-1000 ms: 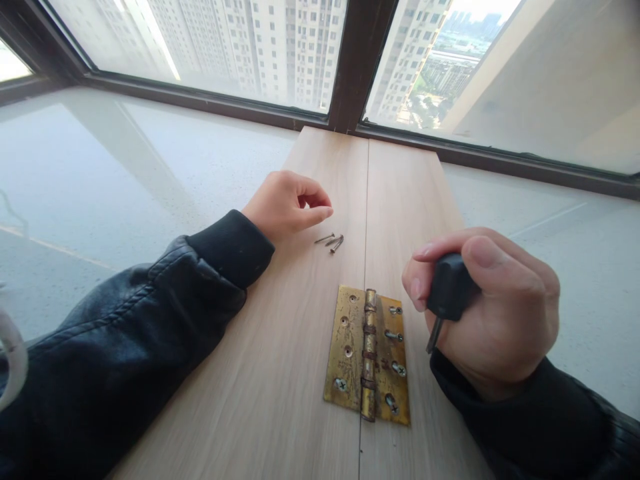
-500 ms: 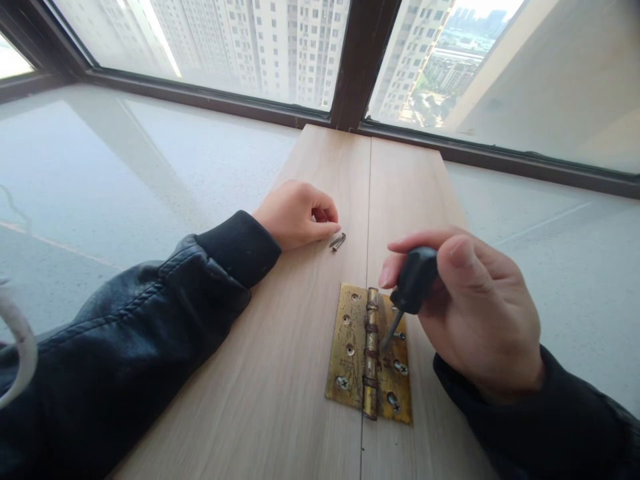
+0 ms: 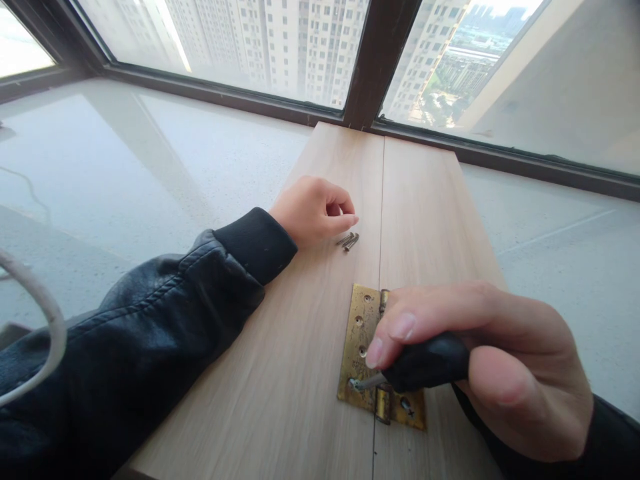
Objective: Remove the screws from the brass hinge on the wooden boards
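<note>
A tarnished brass hinge (image 3: 351, 347) lies flat across the seam of two pale wood-grain boards (image 3: 290, 347). A black-handled screwdriver (image 3: 430, 364), gripped in the closed right hand (image 3: 530, 340), sets its metal tip at the hinge's lower-left screw (image 3: 353, 383). From where I stand, the half-curled left hand (image 3: 314, 212) is just beside several small metal screws (image 3: 351, 242); I cannot tell whether it holds anything. Beyond is a dark-framed window (image 3: 376, 67).
</note>
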Demonstrator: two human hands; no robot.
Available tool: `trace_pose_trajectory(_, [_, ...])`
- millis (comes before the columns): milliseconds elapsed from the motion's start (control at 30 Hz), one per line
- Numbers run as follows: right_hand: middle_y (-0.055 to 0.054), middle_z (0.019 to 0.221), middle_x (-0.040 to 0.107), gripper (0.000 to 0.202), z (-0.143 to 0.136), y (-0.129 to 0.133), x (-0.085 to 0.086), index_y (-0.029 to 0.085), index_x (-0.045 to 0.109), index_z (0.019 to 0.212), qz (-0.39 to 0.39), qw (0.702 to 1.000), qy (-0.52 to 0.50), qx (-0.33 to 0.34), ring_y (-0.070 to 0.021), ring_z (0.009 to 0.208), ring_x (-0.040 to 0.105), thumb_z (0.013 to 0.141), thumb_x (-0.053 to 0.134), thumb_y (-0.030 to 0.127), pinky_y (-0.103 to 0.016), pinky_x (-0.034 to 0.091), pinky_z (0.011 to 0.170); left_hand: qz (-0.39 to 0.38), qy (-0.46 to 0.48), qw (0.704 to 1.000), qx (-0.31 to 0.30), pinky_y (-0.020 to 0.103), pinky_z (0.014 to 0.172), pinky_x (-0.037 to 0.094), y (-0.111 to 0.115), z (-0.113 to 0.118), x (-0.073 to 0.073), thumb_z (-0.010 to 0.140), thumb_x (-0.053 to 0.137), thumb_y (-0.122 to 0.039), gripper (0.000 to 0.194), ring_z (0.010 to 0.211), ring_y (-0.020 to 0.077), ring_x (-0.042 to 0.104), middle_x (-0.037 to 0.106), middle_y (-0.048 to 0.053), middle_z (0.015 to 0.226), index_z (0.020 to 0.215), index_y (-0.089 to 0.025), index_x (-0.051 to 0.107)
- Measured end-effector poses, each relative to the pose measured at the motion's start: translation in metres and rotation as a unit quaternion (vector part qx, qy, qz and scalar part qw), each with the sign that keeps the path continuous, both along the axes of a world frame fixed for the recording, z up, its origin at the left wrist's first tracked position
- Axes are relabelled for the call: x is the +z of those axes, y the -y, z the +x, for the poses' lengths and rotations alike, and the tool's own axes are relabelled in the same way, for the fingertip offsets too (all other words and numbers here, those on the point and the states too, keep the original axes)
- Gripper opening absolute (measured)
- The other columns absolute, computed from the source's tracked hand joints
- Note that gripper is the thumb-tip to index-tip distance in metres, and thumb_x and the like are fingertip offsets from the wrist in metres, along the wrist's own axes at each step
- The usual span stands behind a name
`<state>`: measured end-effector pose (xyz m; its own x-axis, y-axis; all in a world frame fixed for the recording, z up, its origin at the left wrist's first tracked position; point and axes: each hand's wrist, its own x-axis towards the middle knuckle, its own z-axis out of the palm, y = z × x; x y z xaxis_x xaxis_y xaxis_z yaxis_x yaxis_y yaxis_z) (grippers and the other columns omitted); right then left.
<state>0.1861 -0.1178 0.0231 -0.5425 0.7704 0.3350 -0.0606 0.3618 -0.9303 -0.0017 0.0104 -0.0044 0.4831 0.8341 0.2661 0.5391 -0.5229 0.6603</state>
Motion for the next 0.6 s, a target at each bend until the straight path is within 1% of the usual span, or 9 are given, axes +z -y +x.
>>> trace_pose_trajectory(100, [-0.004, 0.086, 0.07, 0.023, 0.0, 0.002, 0.002, 0.02, 0.067, 0.108, 0.022, 1.0, -0.006, -0.004, -0.0149, 0.071, 0.066, 0.091, 0.059, 0.033, -0.029, 0.056, 0.065, 0.003, 0.001, 1.0, -0.002, 0.022, 0.054, 0.036, -0.001, 0.0, -0.001, 0.076, 0.064, -0.023, 0.014, 0.053, 0.0069, 0.048, 0.061, -0.001, 0.056, 0.073, -0.011, 0.072])
trace_pose_trajectory(200, [-0.004, 0.087, 0.067, 0.022, -0.001, 0.003, 0.005, 0.018, 0.07, 0.101, 0.044, 0.999, -0.003, 0.02, -0.0131, 0.07, 0.063, 0.089, 0.062, 0.035, -0.029, 0.055, 0.069, 0.006, -0.001, 1.0, -0.006, 0.022, 0.053, 0.036, -0.001, 0.0, -0.001, 0.076, 0.064, -0.022, 0.014, 0.052, 0.0066, 0.047, 0.059, -0.002, 0.055, 0.073, -0.012, 0.072])
trace_pose_trajectory(267, [-0.003, 0.087, 0.063, 0.024, -0.002, 0.001, 0.007, 0.019, 0.072, 0.097, 0.043, 0.998, -0.013, 0.047, -0.0136, 0.07, 0.062, 0.085, 0.068, 0.04, -0.03, 0.055, 0.068, 0.007, -0.003, 1.0, -0.007, 0.022, 0.053, 0.035, -0.001, 0.0, -0.001, 0.076, 0.065, -0.022, 0.013, 0.052, 0.0065, 0.047, 0.058, -0.002, 0.055, 0.073, -0.012, 0.073])
trace_pose_trajectory(333, [-0.004, 0.085, 0.06, 0.034, -0.004, -0.002, 0.009, 0.02, 0.072, 0.094, 0.037, 0.996, -0.04, 0.067, -0.016, 0.07, 0.062, 0.078, 0.072, 0.05, -0.031, 0.055, 0.065, 0.008, -0.005, 1.0, -0.006, 0.022, 0.053, 0.035, 0.0, 0.001, -0.001, 0.076, 0.065, -0.022, 0.013, 0.052, 0.0064, 0.047, 0.058, -0.002, 0.055, 0.073, -0.012, 0.073])
trace_pose_trajectory(433, [-0.008, 0.084, 0.062, 0.044, -0.007, -0.008, 0.013, 0.021, 0.072, 0.093, 0.065, 0.978, -0.083, 0.177, -0.0202, 0.071, 0.065, 0.076, 0.067, 0.062, -0.034, 0.057, 0.065, 0.008, -0.006, 1.0, -0.004, 0.022, 0.053, 0.036, 0.0, 0.001, -0.001, 0.075, 0.066, -0.022, 0.013, 0.052, 0.0066, 0.048, 0.059, -0.001, 0.056, 0.074, -0.012, 0.073])
trace_pose_trajectory(500, [-0.008, 0.081, 0.065, 0.044, -0.01, -0.008, 0.018, 0.023, 0.071, 0.089, 0.08, 0.968, -0.096, 0.218, -0.0214, 0.072, 0.066, 0.079, 0.062, 0.065, -0.036, 0.057, 0.07, 0.005, -0.004, 1.0, -0.005, 0.022, 0.053, 0.036, 0.0, 0.001, -0.001, 0.075, 0.066, -0.022, 0.014, 0.053, 0.0066, 0.048, 0.061, -0.001, 0.058, 0.074, -0.011, 0.073])
trace_pose_trajectory(533, [-0.008, 0.078, 0.066, 0.042, -0.011, -0.007, 0.02, 0.024, 0.071, 0.088, 0.075, 0.97, -0.077, 0.217, -0.022, 0.075, 0.068, 0.08, 0.06, 0.064, -0.037, 0.057, 0.075, 0.004, -0.004, 1.0, -0.007, 0.022, 0.053, 0.036, 0.0, 0.001, -0.001, 0.076, 0.066, -0.022, 0.014, 0.053, 0.0067, 0.048, 0.061, 0.0, 0.059, 0.074, -0.011, 0.073])
trace_pose_trajectory(567, [-0.007, 0.075, 0.066, 0.042, -0.011, -0.004, 0.023, 0.024, 0.071, 0.085, 0.039, 0.984, -0.045, 0.167, -0.0226, 0.077, 0.068, 0.081, 0.06, 0.064, -0.039, 0.056, 0.08, 0.004, -0.004, 1.0, -0.009, 0.022, 0.053, 0.036, 0.001, 0.001, 0.0, 0.076, 0.065, -0.022, 0.014, 0.053, 0.0068, 0.049, 0.062, 0.0, 0.06, 0.075, -0.011, 0.073])
trace_pose_trajectory(600, [-0.006, 0.074, 0.066, 0.041, -0.012, -0.001, 0.024, 0.024, 0.07, 0.084, 0.011, 0.99, -0.02, 0.142, -0.0223, 0.077, 0.068, 0.081, 0.06, 0.064, -0.039, 0.055, 0.083, 0.004, -0.005, 1.0, -0.011, 0.022, 0.054, 0.036, 0.001, 0.001, 0.0, 0.076, 0.065, -0.022, 0.014, 0.054, 0.007, 0.049, 0.063, 0.001, 0.061, 0.075, -0.011, 0.074])
